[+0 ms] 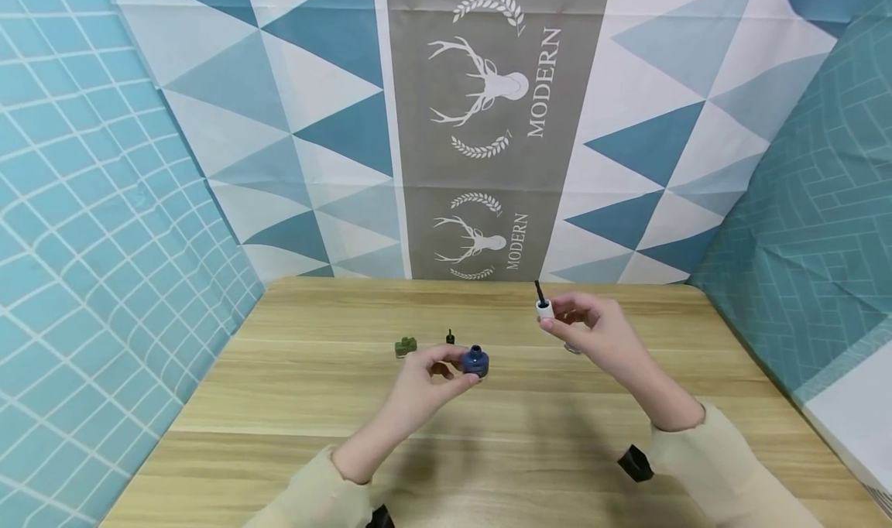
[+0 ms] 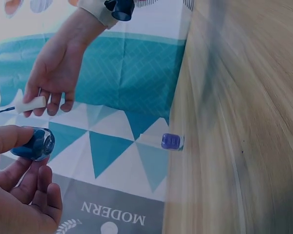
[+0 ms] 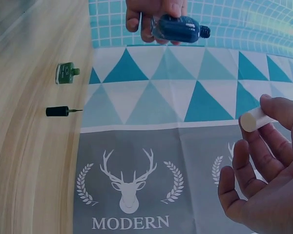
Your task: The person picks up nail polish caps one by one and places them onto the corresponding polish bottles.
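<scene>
My left hand (image 1: 423, 385) pinches an uncapped blue nail polish bottle (image 1: 477, 364) between thumb and fingers, its neck pointing up. In the right wrist view the same bottle (image 3: 180, 29) shows dark blue polish inside. Higher and to the right, my right hand (image 1: 594, 328) pinches a white nail polish cap (image 1: 544, 310), its dark-tipped brush (image 1: 540, 292) pointing up. Cap and bottle are apart. Past the left hand, an uncapped green nail polish bottle (image 1: 406, 347) stands beside a black brush cap (image 1: 450, 338), which is upright on the table.
A purple nail polish bottle (image 2: 171, 141) stands on the wooden table (image 1: 313, 450), mostly hidden behind the right hand in the head view. Patterned cloth (image 1: 334, 125) hangs at the back and both sides. A black device (image 1: 636, 464) sits at the right sleeve.
</scene>
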The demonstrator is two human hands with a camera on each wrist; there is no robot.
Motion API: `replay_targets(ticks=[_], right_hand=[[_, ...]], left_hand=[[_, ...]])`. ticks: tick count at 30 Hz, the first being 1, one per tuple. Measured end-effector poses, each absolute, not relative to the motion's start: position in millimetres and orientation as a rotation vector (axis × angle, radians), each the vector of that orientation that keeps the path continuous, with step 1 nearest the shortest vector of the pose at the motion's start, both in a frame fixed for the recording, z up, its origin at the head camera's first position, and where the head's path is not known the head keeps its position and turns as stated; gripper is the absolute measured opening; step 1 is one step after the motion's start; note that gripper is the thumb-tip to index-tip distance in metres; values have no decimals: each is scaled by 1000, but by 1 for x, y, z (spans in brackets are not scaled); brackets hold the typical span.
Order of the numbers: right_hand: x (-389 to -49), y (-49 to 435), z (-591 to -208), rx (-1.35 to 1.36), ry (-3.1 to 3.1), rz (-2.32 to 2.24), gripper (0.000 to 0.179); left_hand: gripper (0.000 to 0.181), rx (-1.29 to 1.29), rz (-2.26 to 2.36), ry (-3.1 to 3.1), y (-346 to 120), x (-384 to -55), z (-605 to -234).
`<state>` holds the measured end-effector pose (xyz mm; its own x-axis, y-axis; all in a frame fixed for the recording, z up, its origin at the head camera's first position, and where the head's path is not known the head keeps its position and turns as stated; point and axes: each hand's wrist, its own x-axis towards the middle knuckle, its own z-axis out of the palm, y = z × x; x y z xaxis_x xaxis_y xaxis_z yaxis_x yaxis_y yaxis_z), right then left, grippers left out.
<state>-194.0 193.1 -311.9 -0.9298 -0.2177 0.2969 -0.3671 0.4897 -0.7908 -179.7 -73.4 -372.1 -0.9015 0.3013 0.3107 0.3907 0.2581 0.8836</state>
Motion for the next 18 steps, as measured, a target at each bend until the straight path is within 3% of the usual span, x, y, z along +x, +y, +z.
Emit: replay_targets(ticks=[18], right_hand=[[-190, 189, -323, 589, -2493, 1381, 28]], left_hand=[[30, -709, -1822, -2370, -48, -188, -382]])
